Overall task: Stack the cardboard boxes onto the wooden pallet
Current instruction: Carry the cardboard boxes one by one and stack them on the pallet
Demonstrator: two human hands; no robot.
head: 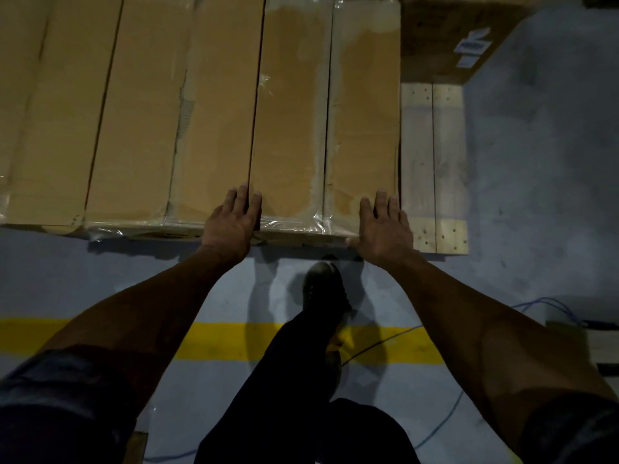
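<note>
Both hands lie flat, fingers straight, on the near end of the rightmost cardboard box (326,115): the left hand (231,220) at its left edge, the right hand (385,226) at its right corner. More taped boxes (134,112) sit just left, all on the wooden pallet (433,169), its bare slats showing right

Counted across the top of the stack: five long cardboard box faces (291,112) side by side, a sixth cut off at the left edge, plus one darker carton (449,38) bearing a single white label (472,50). Below them, one wooden pallet (433,169) with two bare planks showing. Also in view: two hands, left hand (231,222) and right hand (385,227), one shoe (323,286), one yellow floor line (221,339) and one blue cable (445,420).
</note>
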